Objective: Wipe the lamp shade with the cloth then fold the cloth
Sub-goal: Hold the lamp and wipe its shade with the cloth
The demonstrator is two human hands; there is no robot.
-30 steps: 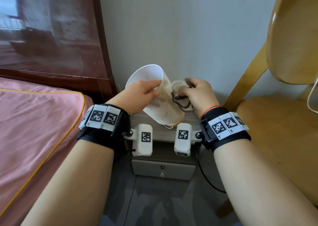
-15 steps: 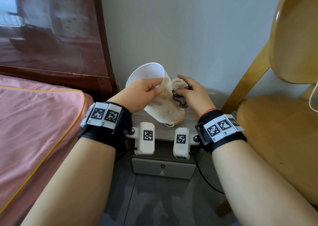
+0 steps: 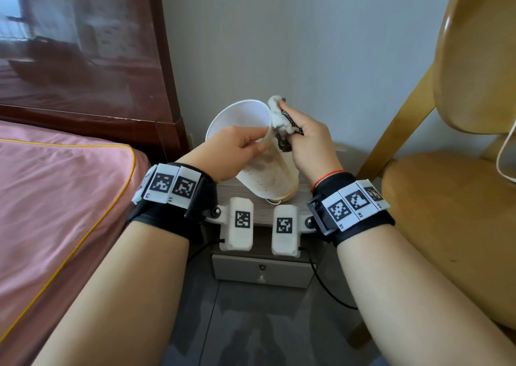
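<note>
White and spotted with brown marks, the lamp shade leans to the left on the small desk between the pink bed and the wooden chair. The left hand pinches the shade's near rim with its fingers closed on it. The right hand grips the bunched cloth tight and presses it on the shade's right top edge.

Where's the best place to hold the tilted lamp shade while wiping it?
Grip the lamp shade by its open upper rim from the left, as the left hand does. The right hand and cloth occupy the right side.
</note>
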